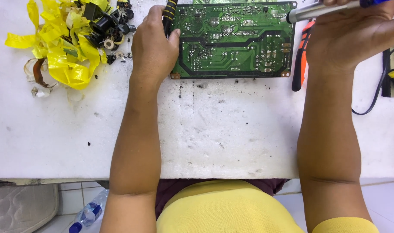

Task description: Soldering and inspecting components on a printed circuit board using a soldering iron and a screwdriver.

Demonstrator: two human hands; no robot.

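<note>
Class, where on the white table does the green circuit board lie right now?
In the head view, the green circuit board lies at the white table's far edge, between the left hand and the right hand.

Left hand [153,43] and right hand [350,36] both in closed grip.

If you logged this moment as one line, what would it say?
left hand: holds black-yellow tool, touches circuit board | right hand: holds soldering iron over board | left: yellow tape scraps

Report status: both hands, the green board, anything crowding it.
Left hand gripping black-yellow tool handle at circuit board left edge. Right hand holding soldering iron, tip over board's top right. Orange-black pliers beside right edge; yellow tape scraps left.
</note>
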